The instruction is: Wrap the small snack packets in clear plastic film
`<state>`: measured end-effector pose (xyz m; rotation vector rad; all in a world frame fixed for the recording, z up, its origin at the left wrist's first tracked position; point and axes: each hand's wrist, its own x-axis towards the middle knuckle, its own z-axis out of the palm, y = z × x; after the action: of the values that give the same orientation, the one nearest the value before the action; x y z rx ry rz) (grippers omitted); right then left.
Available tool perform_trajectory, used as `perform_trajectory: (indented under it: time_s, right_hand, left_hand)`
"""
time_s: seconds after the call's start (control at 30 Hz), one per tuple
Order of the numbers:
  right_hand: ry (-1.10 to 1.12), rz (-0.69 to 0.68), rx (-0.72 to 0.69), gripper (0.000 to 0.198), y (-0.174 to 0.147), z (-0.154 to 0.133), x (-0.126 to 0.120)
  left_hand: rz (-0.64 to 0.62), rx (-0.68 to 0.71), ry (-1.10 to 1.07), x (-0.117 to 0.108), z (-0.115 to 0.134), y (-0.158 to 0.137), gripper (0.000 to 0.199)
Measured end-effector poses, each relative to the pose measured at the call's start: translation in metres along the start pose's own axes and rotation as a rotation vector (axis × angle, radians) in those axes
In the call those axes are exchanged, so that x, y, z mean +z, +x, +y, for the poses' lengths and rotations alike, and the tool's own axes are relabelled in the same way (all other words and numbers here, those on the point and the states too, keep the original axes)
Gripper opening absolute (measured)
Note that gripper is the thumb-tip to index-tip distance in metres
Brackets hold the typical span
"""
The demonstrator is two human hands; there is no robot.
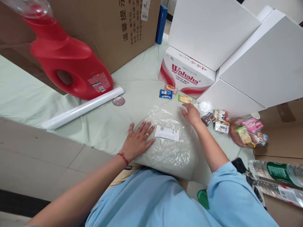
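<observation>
My left hand (139, 140) lies flat with its fingers spread on the left edge of a clear plastic bag (175, 154). A white rectangular label or packet (167, 133) shows on the bag, right of my fingertips. My right hand (191, 115) reaches over the cloth, thumb and fingers apart, nothing visible between them. Its fingertips are just below a green and yellow snack packet (185, 99); whether they touch it I cannot tell. Left of that packet are a blue snack packet (166, 94) and a wrapped reddish snack (170, 88).
Behind the snacks stands a Wahaha carton (187, 74). To the right are several small packets (221, 121), a snack-filled bowl (234, 132) and water bottles (276, 171). At left, a white roll (82, 108), a round disc (118, 101) and a red jug (78, 60) lie near a cardboard box (104, 31).
</observation>
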<state>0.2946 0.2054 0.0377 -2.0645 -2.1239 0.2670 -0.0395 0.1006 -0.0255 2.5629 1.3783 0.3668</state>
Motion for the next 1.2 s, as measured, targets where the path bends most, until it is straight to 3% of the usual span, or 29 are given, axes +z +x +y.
perform_trajectory:
  time_s: [0.13, 0.23, 0.47, 0.57, 0.67, 0.73, 0.8, 0.9, 0.97, 1.07, 1.2]
  right_hand:
    - [-0.071, -0.048, 0.116, 0.074, 0.06, 0.031, 0.008]
    - [-0.106, -0.072, 0.129, 0.066, 0.07, 0.035, 0.018]
    - [-0.215, 0.024, 0.218, 0.043, 0.022, 0.016, 0.013]
    - [-0.06, 0.164, 0.269, 0.048, -0.005, 0.023, -0.002]
    - [0.272, 0.248, 0.266, 0.054, -0.03, 0.034, -0.019]
    - [0.52, 0.122, 0.215, 0.054, -0.046, 0.034, -0.027]
    - [0.683, -0.171, 0.135, 0.053, -0.059, 0.024, -0.031]
    - [0.688, -0.598, -0.081, 0.049, -0.07, -0.006, -0.028]
    - [0.59, -0.694, -0.23, 0.046, -0.072, -0.029, -0.02]
    - [0.329, -0.553, -0.282, 0.036, -0.068, -0.055, -0.009]
    - [0.021, -0.293, -0.127, 0.036, -0.074, -0.072, -0.005]
  left_hand:
    - [-0.012, 0.001, 0.017, -0.002, 0.001, 0.0, 0.062]
    - [-0.002, -0.003, 0.021, -0.004, 0.002, 0.0, 0.061]
    - [0.009, 0.0, -0.008, -0.002, 0.0, -0.001, 0.06]
    - [0.008, -0.005, -0.023, -0.001, 0.0, -0.001, 0.064]
    - [0.015, -0.015, -0.024, 0.0, 0.0, 0.0, 0.068]
    - [0.017, -0.021, -0.017, 0.0, 0.001, 0.001, 0.072]
    - [0.01, -0.026, -0.008, -0.001, 0.002, 0.002, 0.075]
    - [-0.007, -0.03, 0.005, -0.002, 0.002, 0.002, 0.075]
    - [-0.014, -0.031, 0.009, -0.002, 0.002, 0.003, 0.073]
    - [-0.008, -0.038, 0.015, -0.002, 0.003, 0.003, 0.071]
    - [0.008, -0.036, 0.02, -0.002, 0.003, 0.003, 0.071]
